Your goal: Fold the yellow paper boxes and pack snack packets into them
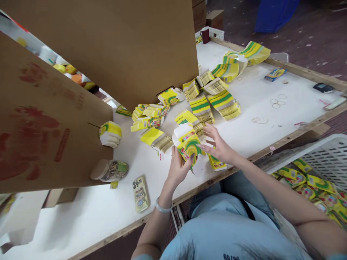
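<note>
My left hand (pixel 179 168) grips a small yellow and green carton (pixel 191 144) from its lower side, thumb across the printed face. White flaps stick out at the carton's upper left end. Beside its right side is my right hand (pixel 217 146), fingers apart and fingertips near or touching the carton's edge; I cannot tell which. Under the right hand another yellow box (pixel 217 163) lies by the table edge. Stacks of flat folded cartons (pixel 202 108) spread just beyond the hands, with a fanned stack (pixel 157 139) to the left.
Large brown cardboard boxes (pixel 121 47) stand at the back and left. A jar (pixel 111 170) and a phone (pixel 141 194) lie on the white table (pixel 121 220). Rubber bands (pixel 278 103) and a small blue box (pixel 275 74) are rightward. A white basket (pixel 325 151) of filled-looking yellow packs stands at right.
</note>
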Demonstrator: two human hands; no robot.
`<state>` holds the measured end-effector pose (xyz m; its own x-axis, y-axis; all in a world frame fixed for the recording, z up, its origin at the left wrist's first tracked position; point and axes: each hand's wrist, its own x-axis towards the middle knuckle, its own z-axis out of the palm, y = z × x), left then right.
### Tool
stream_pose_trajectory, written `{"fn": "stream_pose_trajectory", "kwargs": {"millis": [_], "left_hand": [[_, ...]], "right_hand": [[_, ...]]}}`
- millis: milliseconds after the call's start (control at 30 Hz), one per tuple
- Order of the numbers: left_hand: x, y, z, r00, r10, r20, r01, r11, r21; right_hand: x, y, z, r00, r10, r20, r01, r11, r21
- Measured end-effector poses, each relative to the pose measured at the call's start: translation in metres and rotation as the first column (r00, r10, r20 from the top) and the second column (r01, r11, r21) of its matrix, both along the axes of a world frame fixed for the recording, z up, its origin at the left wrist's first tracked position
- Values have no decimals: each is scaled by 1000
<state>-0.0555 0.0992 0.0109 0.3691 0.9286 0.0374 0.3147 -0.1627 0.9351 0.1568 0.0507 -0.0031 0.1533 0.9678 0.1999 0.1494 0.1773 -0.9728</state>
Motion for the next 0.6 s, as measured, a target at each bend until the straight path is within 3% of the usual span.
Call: {"fn": "stream_pose_trajectory", "kwargs": {"millis": [100, 200, 300, 400, 533, 600], "left_hand": [[-16, 9, 8, 907, -45, -418, 161, 956, 247], [-33, 19, -1, 775, -93, -625, 325, 907, 269], [-46, 25, -21, 702, -158, -694, 394, 899, 194], [-52, 23, -36, 678, -204, -706, 436, 885, 163], [-54, 13, -47, 655, -170, -736, 479, 847, 231], [-55, 6, -52, 642, -107, -759, 453, 852, 262]], "right_hand": [[-5, -2, -10, 998, -1, 68, 0, 1000, 14], [4, -9, -16, 971, -55, 235, 38, 996, 78], [9, -14, -26, 932, -30, 361, 3, 997, 76], [3, -8, -37, 880, 79, 469, -104, 994, 27], [-14, 31, -34, 810, 218, 544, -262, 965, 3], [-24, 61, -27, 729, 341, 594, -395, 918, -42]]}}
